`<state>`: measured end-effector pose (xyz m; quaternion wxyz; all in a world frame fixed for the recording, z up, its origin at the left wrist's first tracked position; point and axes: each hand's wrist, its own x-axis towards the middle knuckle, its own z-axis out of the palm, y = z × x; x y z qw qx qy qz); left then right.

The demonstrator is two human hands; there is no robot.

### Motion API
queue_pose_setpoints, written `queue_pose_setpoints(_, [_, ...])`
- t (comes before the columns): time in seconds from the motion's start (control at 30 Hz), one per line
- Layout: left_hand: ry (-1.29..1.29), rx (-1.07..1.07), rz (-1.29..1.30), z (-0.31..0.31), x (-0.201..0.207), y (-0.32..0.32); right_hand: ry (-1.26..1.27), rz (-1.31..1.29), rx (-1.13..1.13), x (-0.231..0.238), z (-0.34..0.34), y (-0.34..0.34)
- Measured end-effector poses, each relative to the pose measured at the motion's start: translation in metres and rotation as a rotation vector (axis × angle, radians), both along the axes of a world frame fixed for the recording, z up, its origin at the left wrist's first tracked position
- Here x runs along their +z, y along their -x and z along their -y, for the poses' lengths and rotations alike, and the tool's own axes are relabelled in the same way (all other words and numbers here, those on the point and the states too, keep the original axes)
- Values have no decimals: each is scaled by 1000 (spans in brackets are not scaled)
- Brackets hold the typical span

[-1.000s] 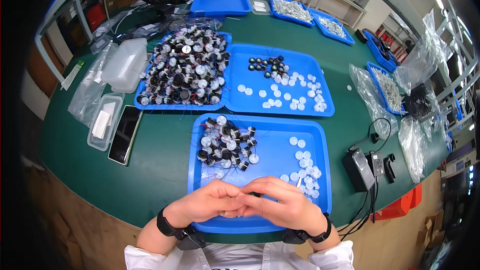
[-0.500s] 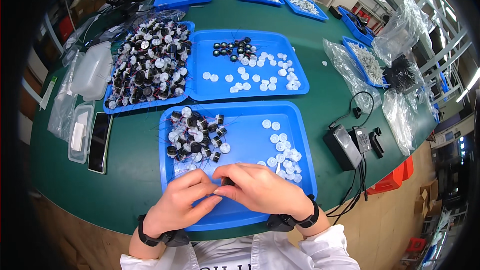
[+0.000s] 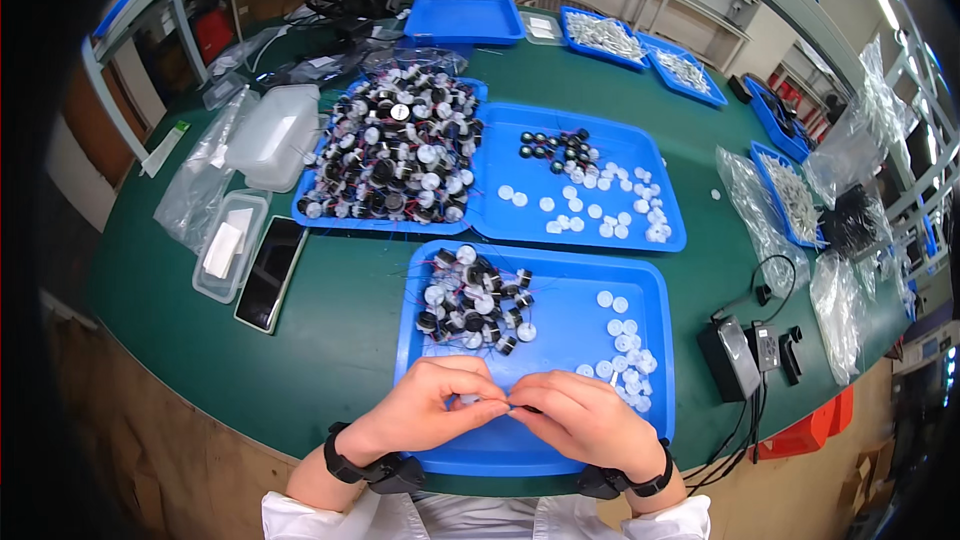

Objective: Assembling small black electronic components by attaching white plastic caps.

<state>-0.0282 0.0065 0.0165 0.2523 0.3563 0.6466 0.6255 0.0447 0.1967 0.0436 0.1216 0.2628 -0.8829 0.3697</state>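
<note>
Above the near blue tray (image 3: 405, 340), my hands meet with fingertips touching. My left hand (image 3: 432, 408) is closed in a pinch, and a bit of a small white plastic part shows between its thumb and fingers. My right hand (image 3: 580, 422) pinches a small black part, mostly hidden by the fingers. Just beyond my left hand, the tray holds a heap of small black motors (image 3: 470, 300) with white discs and thin wires. Loose white plastic discs (image 3: 627, 342) lie on the tray's right side, beyond my right hand.
Behind stands a tray heaped with motors (image 3: 395, 155), beside another blue tray (image 3: 665, 240) of black parts and white discs. A phone (image 3: 270, 275) and clear plastic boxes (image 3: 275, 140) lie left. A black device (image 3: 730, 360) with cables and plastic bags (image 3: 835, 315) are on the right.
The view has shifted, so the table appears farther right and lower. My hands stay over the near tray; their fingertips now meet end to end, and a white part shows in my left hand.
</note>
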Motion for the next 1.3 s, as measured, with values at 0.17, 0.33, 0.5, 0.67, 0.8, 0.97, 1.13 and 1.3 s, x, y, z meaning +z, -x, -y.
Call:
queue_pose_setpoints(0.17, [55,16,-90,5,-1,3,-224,-36,-35,-2,5,-3])
queue_pose_setpoints(0.33, [-181,-33,338,6,-3,2,-138,-87,-86,3,3,2])
queue_pose_setpoints(0.5, [-430,-168,779,5,-1,1,101,-53,-17,0,-2,1])
queue_pose_setpoints(0.67, [-492,-144,735,6,-11,2,161,-85,-91,0,2,-4])
queue_pose_setpoints(0.8, [-544,-90,827,3,-7,-2,10,-215,-179,4,3,-4])
queue_pose_setpoints(0.97, [-611,-212,885,4,-11,4,-73,-325,-225,0,4,-5])
queue_pose_setpoints(1.13, [-623,-285,914,3,-17,2,-92,-401,-249,3,5,-6])
queue_pose_setpoints(1.3, [-618,-263,888,2,-19,3,-45,-371,-274,2,4,-6])
